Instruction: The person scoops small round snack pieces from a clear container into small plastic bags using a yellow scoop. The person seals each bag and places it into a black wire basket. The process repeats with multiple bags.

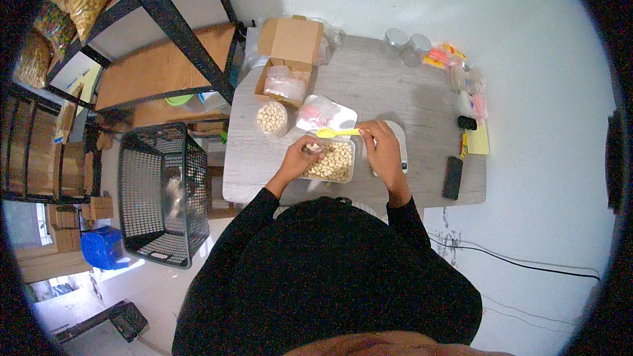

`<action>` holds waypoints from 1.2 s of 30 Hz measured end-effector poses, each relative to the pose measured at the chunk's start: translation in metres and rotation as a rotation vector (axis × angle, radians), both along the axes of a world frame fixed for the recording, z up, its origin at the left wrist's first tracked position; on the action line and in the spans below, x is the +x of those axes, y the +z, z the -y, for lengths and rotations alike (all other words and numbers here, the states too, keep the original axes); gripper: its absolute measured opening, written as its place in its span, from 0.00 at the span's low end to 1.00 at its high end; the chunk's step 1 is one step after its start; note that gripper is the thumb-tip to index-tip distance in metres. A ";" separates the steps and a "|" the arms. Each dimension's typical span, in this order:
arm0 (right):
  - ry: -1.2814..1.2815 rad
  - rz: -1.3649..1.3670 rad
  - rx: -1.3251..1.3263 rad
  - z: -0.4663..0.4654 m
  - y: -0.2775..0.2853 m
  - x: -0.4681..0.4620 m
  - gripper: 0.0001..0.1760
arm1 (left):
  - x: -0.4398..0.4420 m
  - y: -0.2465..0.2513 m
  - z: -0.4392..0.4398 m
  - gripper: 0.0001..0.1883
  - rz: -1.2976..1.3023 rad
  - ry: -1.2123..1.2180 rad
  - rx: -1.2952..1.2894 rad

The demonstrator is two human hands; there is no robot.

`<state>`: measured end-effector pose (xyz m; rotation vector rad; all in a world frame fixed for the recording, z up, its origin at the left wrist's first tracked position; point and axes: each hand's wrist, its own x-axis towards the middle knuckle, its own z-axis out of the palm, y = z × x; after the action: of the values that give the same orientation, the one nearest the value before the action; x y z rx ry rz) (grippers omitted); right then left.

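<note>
My left hand (297, 159) holds a small clear plastic bag or cup (314, 148) with a few pale pieces in it; which of the two I cannot tell. It is above the left side of a clear rectangular plastic tub (353, 170) of pale, nut-like pieces (338, 159). In my right hand (383, 152) is a yellow plastic spoon (338, 132), its bowl pointing left over the tub's far edge. Under that hand lies a white flat device (399, 139), apparently a kitchen scale, partly hidden. A round clear jar (271, 118) of similar pieces stands at the left.
Beyond the tub lies a white sheet with plastic packets (321, 111). An open cardboard box (292, 39) holds clear bags. Lidded jars (396, 38), pink-and-yellow packets (443, 55) and a black phone-like object (452, 177) line the right side. A black basket (154, 193) stands left of the table.
</note>
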<state>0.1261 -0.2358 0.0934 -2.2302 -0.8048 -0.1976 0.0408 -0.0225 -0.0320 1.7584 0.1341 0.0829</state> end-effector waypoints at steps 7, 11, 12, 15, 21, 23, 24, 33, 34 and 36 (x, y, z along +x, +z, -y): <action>-0.043 -0.256 -0.179 0.001 -0.056 -0.006 0.09 | -0.013 0.012 0.001 0.15 -0.160 0.104 -0.233; 0.073 0.013 -0.123 -0.009 -0.064 -0.025 0.08 | -0.019 0.023 0.006 0.16 -0.132 0.065 -0.196; 0.124 -0.044 -0.080 -0.013 -0.063 -0.027 0.08 | -0.021 0.025 0.008 0.16 -0.098 0.054 -0.171; 0.262 -0.121 0.016 -0.025 -0.057 -0.032 0.08 | -0.026 0.030 0.013 0.15 -0.060 0.025 -0.104; 0.336 -0.231 0.067 -0.033 -0.052 -0.038 0.05 | -0.034 0.029 0.014 0.15 0.031 0.004 0.068; 0.368 -0.285 0.095 -0.033 -0.052 -0.041 0.04 | -0.036 0.025 0.014 0.17 0.013 0.028 0.002; 0.351 -0.222 0.088 -0.032 -0.052 -0.044 0.05 | -0.038 0.024 0.014 0.17 -0.034 0.054 0.006; 0.303 -0.457 0.030 -0.029 -0.050 -0.050 0.06 | -0.061 0.036 0.010 0.17 -0.046 0.067 0.159; 0.332 -0.450 0.009 -0.030 -0.049 -0.051 0.09 | -0.062 0.035 0.011 0.15 -0.044 0.086 0.084; 0.408 -0.436 -0.018 -0.031 -0.049 -0.055 0.14 | -0.066 0.034 0.010 0.14 -0.063 0.096 0.070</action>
<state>0.0714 -0.2046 0.0445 -1.9662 -0.9868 0.4752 -0.0251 -0.0326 0.0016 1.8251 0.2645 0.1032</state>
